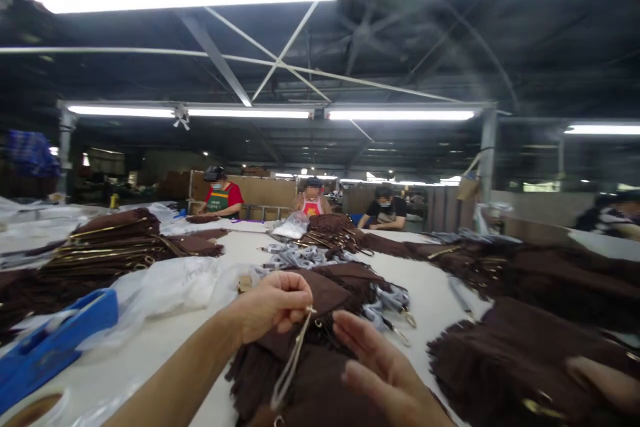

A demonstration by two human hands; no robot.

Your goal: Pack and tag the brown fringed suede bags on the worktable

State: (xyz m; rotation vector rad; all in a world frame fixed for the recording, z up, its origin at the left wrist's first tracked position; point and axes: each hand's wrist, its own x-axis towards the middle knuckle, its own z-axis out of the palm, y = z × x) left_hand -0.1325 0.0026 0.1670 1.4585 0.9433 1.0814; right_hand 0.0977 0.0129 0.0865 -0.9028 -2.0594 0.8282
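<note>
Over the worktable, my left hand [273,303] is closed, thumb and fingertips pinching one end of a thin pale cord [293,363]. The cord hangs down in a narrow loop. My right hand [377,370] is held just to the right of it, fingers stretched out and holding nothing. Beneath both hands lies a dark brown fringed fabric piece [320,383], a bag by its look, with a small metal ring at the bottom. Behind it lie more brown pieces, and grey straps [393,300] with gold clasps rest beside them.
A blue tape dispenser [60,343] and a tape roll [37,410] are at the left. Clear plastic bags [175,287] and a brown stack [110,240] lie beyond. Another person's hand [605,380] touches brown pieces at right. Several co-workers sit across the table [425,273].
</note>
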